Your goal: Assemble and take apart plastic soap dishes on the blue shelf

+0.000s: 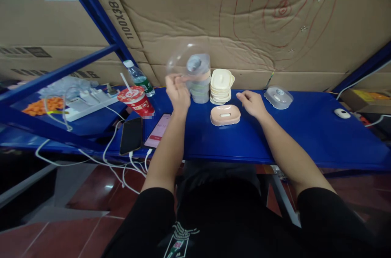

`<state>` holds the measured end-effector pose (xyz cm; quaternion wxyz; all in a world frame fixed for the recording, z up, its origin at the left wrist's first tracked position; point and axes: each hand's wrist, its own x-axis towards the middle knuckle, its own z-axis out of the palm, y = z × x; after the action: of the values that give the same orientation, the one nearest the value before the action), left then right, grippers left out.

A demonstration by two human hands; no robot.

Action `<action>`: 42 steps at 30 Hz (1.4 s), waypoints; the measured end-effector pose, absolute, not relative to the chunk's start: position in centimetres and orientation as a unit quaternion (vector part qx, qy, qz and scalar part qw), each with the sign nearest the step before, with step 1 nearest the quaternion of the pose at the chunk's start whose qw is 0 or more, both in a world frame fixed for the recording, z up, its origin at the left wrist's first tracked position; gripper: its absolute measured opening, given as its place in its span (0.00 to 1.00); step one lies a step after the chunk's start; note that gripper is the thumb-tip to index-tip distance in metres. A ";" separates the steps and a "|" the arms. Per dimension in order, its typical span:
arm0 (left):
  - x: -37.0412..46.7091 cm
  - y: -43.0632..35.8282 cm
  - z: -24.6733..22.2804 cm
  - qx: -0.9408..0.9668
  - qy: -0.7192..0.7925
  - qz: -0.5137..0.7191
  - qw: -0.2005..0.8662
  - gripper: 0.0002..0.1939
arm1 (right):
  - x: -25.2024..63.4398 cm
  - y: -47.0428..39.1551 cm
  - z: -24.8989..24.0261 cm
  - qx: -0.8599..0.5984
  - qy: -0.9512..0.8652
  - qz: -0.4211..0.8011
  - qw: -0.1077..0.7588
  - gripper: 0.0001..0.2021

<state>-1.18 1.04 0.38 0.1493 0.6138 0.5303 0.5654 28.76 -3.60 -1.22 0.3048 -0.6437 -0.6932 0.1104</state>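
My left hand (179,93) pinches a clear, domed plastic cover (180,60), blurred by motion, raised in front of a stack of grey and clear pieces (200,91). Beside that stack stands a pile of cream-coloured lids (221,83). A pink oval dish (225,115) lies on the blue table in front of the cream pile. To the right of the pile, my right hand (252,103) hovers with its fingers curled together; whether anything small is between them is hidden. Further right sits a clear cover on a greyish base (278,97).
On the left of the blue table (305,136) are a red cup with a straw (139,102), a water bottle (141,79), two phones (131,136), white cables and a power strip (88,105). A white mouse-like device (342,113) lies far right. Cardboard stands behind.
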 end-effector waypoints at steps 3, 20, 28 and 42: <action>1.4 -0.3 -0.2 0.668 0.508 0.503 0.208 0.27 | 28.6 -3.7 -0.9 -0.600 -0.653 0.197 0.418 0.48; 1.8 -1.1 0.3 0.786 0.542 0.022 0.296 0.38 | 28.8 -3.3 -1.1 -0.669 -0.723 0.168 0.027 0.39; 1.7 -0.6 -0.3 0.808 0.506 -0.031 0.300 0.37 | 29.3 -3.1 -1.6 -0.651 -0.743 0.152 0.003 0.41; 3.2 -0.4 -2.0 0.801 0.480 0.011 0.357 0.42 | 28.9 -3.4 -1.8 -0.476 -0.844 0.036 0.243 0.25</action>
<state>3.23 -0.43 -1.99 0.3573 0.8014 0.4795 0.0113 28.93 -3.43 -1.83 0.2425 -0.4763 -0.8444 0.0362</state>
